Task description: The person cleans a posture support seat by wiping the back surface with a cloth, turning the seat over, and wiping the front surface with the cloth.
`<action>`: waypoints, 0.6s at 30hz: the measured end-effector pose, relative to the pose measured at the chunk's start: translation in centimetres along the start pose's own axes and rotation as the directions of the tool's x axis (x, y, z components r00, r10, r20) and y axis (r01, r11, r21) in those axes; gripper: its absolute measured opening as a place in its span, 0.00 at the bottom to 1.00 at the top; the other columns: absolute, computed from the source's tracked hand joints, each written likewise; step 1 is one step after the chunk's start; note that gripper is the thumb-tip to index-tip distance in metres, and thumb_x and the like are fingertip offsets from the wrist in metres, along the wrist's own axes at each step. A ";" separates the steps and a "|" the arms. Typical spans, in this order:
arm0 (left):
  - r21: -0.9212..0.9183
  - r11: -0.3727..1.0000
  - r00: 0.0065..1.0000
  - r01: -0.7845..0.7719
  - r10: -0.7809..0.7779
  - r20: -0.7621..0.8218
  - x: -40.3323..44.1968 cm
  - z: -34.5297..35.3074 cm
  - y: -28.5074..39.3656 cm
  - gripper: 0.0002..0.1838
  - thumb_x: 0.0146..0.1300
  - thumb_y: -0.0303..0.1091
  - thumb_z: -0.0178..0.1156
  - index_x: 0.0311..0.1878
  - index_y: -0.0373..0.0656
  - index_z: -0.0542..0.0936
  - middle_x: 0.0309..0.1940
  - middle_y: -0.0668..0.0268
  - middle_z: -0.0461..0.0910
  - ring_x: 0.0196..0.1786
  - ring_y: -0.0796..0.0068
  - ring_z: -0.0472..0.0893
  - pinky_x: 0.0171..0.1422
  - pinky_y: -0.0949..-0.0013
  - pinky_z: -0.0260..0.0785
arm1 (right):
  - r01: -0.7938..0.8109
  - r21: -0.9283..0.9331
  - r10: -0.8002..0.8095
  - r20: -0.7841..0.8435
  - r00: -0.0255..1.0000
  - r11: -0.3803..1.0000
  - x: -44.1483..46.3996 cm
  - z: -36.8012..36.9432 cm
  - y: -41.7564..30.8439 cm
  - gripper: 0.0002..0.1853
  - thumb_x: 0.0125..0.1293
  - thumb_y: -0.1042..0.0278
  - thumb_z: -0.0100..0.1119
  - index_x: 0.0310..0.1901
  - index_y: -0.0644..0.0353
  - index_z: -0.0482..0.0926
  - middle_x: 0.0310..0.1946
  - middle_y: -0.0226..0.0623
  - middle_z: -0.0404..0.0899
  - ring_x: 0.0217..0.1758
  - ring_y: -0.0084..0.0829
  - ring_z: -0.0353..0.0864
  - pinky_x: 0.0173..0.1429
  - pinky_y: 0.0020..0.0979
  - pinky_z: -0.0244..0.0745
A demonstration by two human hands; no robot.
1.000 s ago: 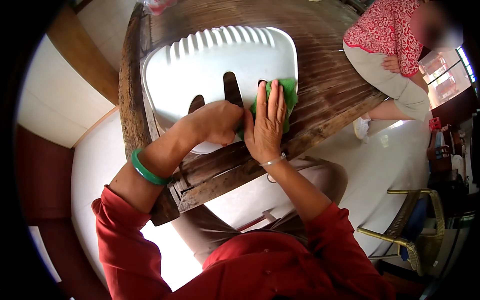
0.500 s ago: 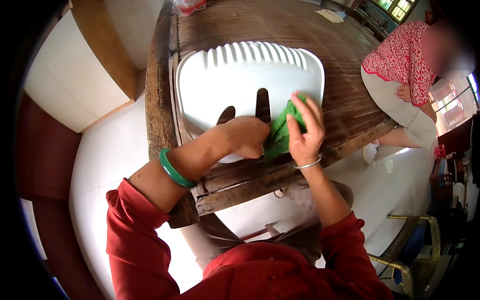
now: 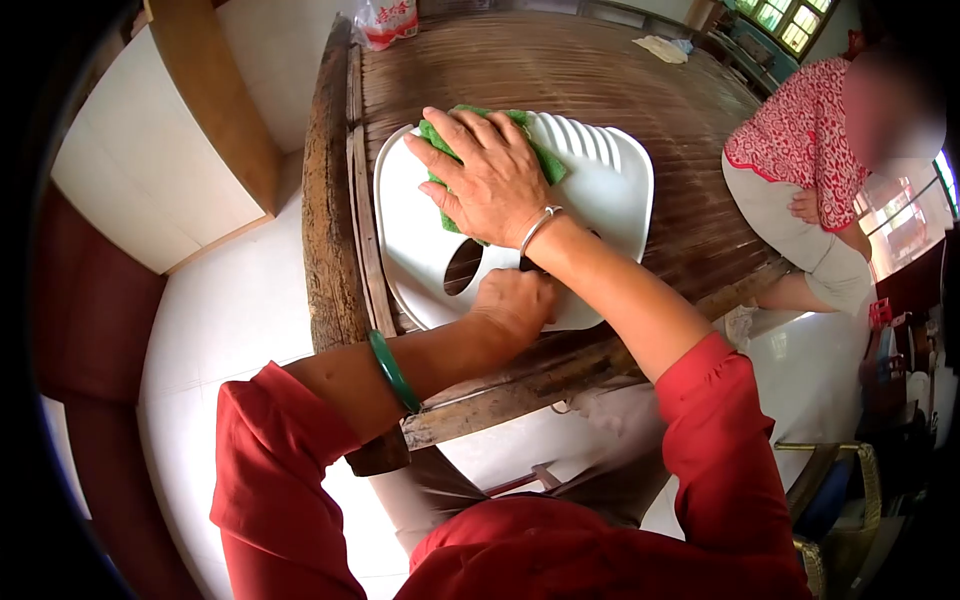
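A white plastic piece (image 3: 405, 205) with a ridged far edge and cut-out holes lies on the slatted wooden surface. My left hand (image 3: 517, 300), below a green bangle, is closed around its near part by the holes; the fingertips are hidden. My right hand (image 3: 487, 168), with a silver bangle at the wrist, presses a green cloth (image 3: 548, 165) onto the far left of the piece. Its fingers are spread over the cloth, which shows past them on several sides. The right forearm crosses above the left hand and covers part of the plastic.
The wooden surface (image 3: 690, 170) has a thick, rough edge beam (image 3: 335, 220) at left. A red-and-clear plastic bag (image 3: 385, 22) and a pale cloth (image 3: 660, 48) lie at the far side. Another person (image 3: 800, 160) sits at right. A metal-framed chair (image 3: 865, 500) stands lower right.
My right hand has carried the green cloth from the near right to the far left of the white piece. My left hand has shifted slightly right, still closed on the plastic.
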State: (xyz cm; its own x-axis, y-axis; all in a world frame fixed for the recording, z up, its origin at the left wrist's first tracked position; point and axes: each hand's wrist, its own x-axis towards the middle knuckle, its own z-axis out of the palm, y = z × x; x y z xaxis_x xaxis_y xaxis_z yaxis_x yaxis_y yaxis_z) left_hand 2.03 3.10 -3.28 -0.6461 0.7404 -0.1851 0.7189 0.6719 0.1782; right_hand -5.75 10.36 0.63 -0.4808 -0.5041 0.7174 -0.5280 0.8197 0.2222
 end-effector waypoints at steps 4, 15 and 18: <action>0.065 0.998 0.999 0.002 0.001 -0.041 -0.3 -0.3 0.4 0.23 0.61 0.56 0.66 0.38 0.43 0.85 0.32 0.57 0.86 0.38 0.58 0.87 0.43 0.59 0.79 | -0.027 -0.021 0.026 -0.014 1.000 0.999 -1.4 -1.3 1.9 0.25 0.69 0.49 0.57 0.66 0.43 0.75 0.68 0.36 0.70 0.66 0.42 0.71 0.70 0.46 0.64; 0.025 0.999 0.986 -0.032 0.035 -0.163 0.3 0.7 -0.3 0.23 0.60 0.56 0.66 0.36 0.41 0.82 0.27 0.56 0.85 0.35 0.55 0.87 0.39 0.56 0.79 | -0.408 -0.038 0.392 -0.211 0.895 0.912 -11.4 -4.6 8.0 0.25 0.75 0.55 0.49 0.71 0.49 0.69 0.68 0.47 0.69 0.69 0.52 0.67 0.74 0.49 0.59; 0.043 0.998 0.983 -0.035 0.042 -0.178 0.0 1.1 -0.3 0.24 0.60 0.57 0.66 0.36 0.41 0.81 0.27 0.55 0.85 0.34 0.55 0.87 0.39 0.56 0.79 | -0.473 -0.044 0.458 -0.186 0.869 0.880 -12.0 -4.8 6.1 0.27 0.75 0.57 0.47 0.73 0.51 0.67 0.73 0.48 0.62 0.73 0.52 0.62 0.76 0.49 0.55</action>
State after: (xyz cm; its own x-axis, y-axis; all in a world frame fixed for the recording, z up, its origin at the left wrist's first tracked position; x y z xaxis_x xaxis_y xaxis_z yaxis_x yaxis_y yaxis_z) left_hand 2.09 2.92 -4.39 -0.6503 0.7596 -0.0029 0.7516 0.6440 0.1429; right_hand 0.21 22.71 -3.45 -0.5298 -0.0121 0.8480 -0.2061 0.9718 -0.1149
